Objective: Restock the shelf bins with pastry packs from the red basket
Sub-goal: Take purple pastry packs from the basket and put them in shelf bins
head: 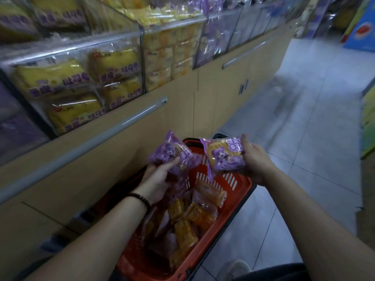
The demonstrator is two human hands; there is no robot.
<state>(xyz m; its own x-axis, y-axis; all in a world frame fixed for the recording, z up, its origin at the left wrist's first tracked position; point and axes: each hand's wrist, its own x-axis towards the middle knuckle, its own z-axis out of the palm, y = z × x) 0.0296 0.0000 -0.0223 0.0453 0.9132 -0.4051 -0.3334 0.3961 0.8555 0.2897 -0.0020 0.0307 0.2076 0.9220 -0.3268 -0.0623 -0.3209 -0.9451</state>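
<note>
Head view looks past clear plastic shelf bins (113, 63) to a red slotted plastic basket (241, 191) heaped with orange pastry packs (184, 230) — above it the left hand (160, 179) grips a purple bear-printed pastry pack (170, 153), the right hand (255, 161) a second purple bear-printed pack (225, 155).

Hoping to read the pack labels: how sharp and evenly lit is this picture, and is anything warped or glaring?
Head view: dim; motion blur smears the clear plastic shelf bins and far aisle; the purple bear-print pastry pack in the right hand is sharpest; pale glare streaks the bin fronts; the wide lens bows the grey metal rail.
</note>
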